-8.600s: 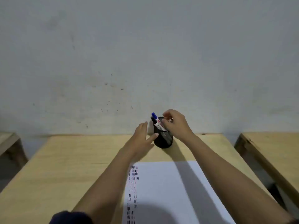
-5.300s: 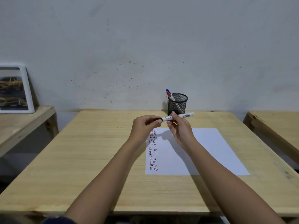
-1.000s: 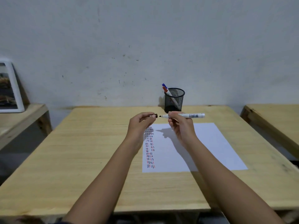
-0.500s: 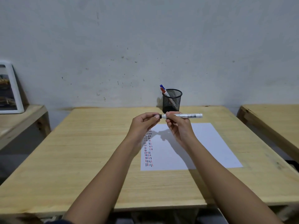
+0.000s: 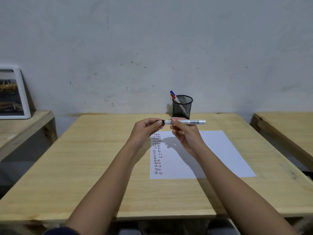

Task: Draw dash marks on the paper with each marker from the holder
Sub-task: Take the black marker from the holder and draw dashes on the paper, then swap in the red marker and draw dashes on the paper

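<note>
Marker (image 5: 186, 122): white barrel with dark print, too small to read; held level above the counter (image 5: 88, 158), long axis running left to right, black cap (image 5: 163, 121) end pointing left.
Right hand (image 5: 185, 135): grips the barrel near its left end, fingertips on top.
Left hand (image 5: 145, 128): pinches the black cap, which sits against the barrel.
Paper (image 5: 211, 155): white sheet flat on the counter beneath the hands, with columns of black, red and blue dashes (image 5: 157, 155) along its left edge.
Holder (image 5: 182, 106): black mesh cup at the counter's far edge by the wall, 2 markers leaning left inside, blue-capped (image 5: 171, 92) and red-capped (image 5: 173, 95).
Picture frame (image 5: 14, 92): white, on a side bench at left.
</note>
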